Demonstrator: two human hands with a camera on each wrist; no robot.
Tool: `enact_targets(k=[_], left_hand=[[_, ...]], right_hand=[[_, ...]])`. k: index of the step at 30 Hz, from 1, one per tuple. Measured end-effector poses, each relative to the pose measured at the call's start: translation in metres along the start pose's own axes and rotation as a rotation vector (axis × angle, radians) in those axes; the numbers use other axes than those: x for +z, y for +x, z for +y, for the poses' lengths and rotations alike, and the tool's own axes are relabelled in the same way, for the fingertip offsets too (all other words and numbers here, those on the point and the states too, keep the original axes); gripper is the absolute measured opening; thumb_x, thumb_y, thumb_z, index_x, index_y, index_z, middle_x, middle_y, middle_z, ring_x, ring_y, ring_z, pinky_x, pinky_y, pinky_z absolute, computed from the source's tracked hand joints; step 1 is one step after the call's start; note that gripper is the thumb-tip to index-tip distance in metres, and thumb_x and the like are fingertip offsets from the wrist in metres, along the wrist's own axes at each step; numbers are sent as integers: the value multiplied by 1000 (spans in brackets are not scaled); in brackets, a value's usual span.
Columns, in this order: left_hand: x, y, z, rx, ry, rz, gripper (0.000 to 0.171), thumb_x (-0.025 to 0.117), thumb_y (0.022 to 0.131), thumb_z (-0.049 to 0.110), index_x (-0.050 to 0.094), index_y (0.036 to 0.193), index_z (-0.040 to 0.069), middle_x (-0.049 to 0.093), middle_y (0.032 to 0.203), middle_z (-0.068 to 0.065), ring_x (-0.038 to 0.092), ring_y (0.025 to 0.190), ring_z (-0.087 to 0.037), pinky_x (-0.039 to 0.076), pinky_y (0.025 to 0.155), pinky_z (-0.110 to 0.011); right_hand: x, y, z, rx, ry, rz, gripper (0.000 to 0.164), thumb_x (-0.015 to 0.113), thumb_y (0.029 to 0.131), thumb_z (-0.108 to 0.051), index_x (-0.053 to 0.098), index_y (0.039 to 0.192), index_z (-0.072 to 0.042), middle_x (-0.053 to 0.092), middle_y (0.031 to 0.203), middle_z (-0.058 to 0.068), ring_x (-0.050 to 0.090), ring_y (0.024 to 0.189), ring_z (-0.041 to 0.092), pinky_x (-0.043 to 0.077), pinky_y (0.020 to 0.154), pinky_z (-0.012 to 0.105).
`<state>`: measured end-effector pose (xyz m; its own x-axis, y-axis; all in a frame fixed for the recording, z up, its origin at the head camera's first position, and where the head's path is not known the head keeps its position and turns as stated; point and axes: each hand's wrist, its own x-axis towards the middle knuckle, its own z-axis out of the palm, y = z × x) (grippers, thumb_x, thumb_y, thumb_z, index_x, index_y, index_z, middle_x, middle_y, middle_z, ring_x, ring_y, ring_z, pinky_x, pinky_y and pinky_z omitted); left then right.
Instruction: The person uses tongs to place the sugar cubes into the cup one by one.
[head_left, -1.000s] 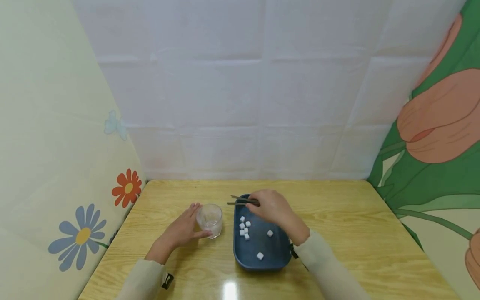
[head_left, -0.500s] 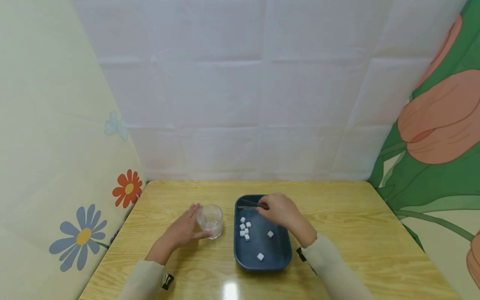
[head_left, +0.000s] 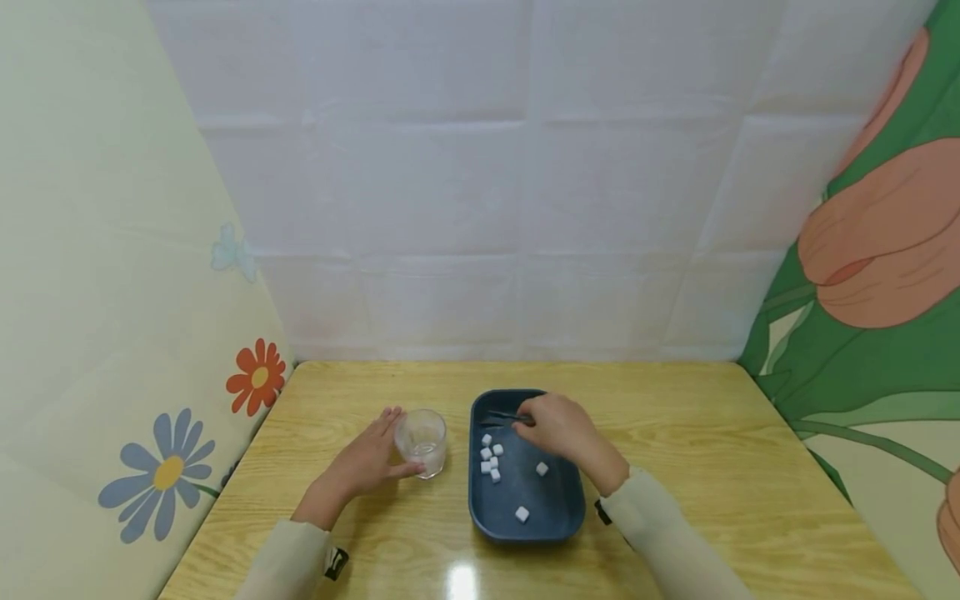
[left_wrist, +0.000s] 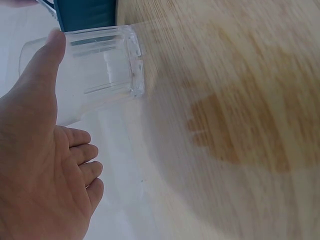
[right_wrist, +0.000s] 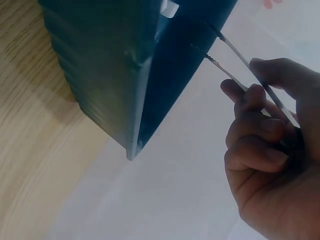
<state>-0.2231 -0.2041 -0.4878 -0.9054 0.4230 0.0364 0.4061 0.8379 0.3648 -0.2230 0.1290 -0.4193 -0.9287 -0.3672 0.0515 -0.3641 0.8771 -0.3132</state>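
My left hand [head_left: 367,457] is curved about a clear drinking glass [head_left: 422,444] that stands upright on the table. In the left wrist view the thumb lies along the glass [left_wrist: 95,65], the fingers bent on its other side. My right hand [head_left: 562,429] holds a pair of dark metal tweezers [head_left: 508,416] over the far end of a navy tray [head_left: 528,531]. Their tips are apart with nothing between, seen in the right wrist view. Several white cubes [head_left: 485,467] cluster at the tray's left side. Two others, a cube [head_left: 542,469] and a cube [head_left: 522,514], lie apart.
The wooden table [head_left: 675,417] backs onto a white cloth [head_left: 495,300]. A flower-printed panel [head_left: 165,350] borders it on the left, a tulip-printed one [head_left: 877,350] on the right. The tray's raised wall [right_wrist: 95,65] stands beside the right hand.
My right hand has drawn the tweezers to the right and slightly nearer, from across the tray's far left edge to above its inside. The left hand and glass stay put.
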Motion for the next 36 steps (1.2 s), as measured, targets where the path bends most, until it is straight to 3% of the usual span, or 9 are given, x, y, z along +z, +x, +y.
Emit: enact_targets(k=[23,36], left_hand=[[-1,-1,1,6,2,2,103,71,87,60,33,153,-8,30,161,-27,24,151,-42,27,120,-55],[1,1,-1,8,13,0,103,70,87,61,33,154,-8,29,161,-27,24,151,-42,27,121,-55]], right_hand=[[12,2,0,-7,-5,-82,20,72,95,-26,77,105,-10,74,91,2,60,63,8,53,57,31],[18,3,2,-40,-13,-99,15,72,95,-24,79,101,-12,72,81,-2,55,56,6,50,55,31]])
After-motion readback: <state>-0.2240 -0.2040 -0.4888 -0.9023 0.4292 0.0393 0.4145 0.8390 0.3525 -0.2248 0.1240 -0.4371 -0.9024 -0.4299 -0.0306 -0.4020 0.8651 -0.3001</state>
